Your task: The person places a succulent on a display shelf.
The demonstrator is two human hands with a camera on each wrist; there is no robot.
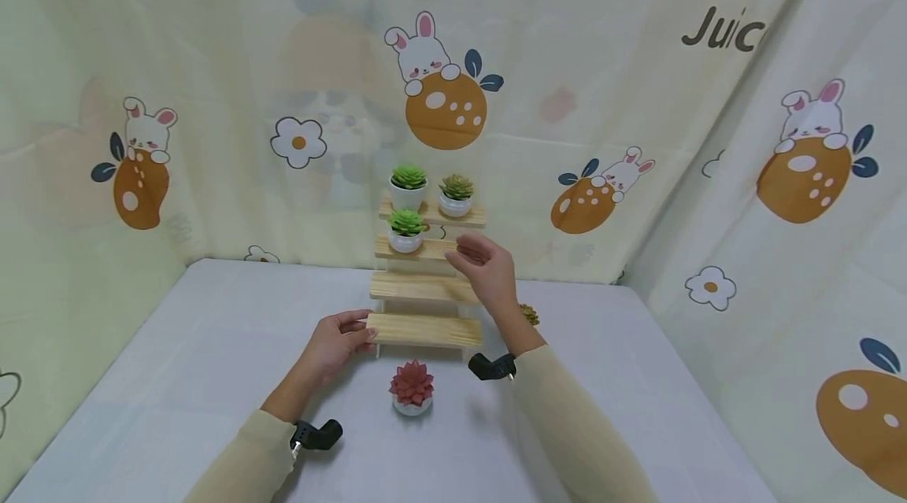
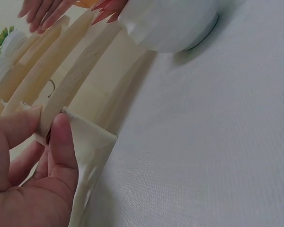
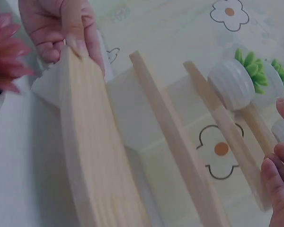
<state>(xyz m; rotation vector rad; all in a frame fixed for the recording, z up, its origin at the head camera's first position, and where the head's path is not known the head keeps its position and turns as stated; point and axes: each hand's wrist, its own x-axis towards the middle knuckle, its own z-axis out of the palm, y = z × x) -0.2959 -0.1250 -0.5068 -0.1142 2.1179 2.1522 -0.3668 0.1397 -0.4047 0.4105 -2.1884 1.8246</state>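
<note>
My left hand (image 1: 331,347) pinches the left end of the lowest board of a tiered wooden display shelf (image 1: 425,330), its thumb on top and fingers underneath in the left wrist view. The right hand (image 1: 494,276) is beside the right end of the second board from the top, fingers slightly bent and holding nothing. Whether its fingertips touch that board, I cannot tell. A green potted succulent (image 1: 406,231) sits at the left of that board. Above it, a bright green succulent (image 1: 407,190) and a duller green one (image 1: 456,196) occupy the top board.
A red succulent in a white pot (image 1: 412,389) stands on the white-covered table (image 1: 212,377) before the shelf. Behind my right wrist, a yellowish succulent (image 1: 528,314) is partly hidden. Printed curtains (image 1: 234,94) hang at the back and sides.
</note>
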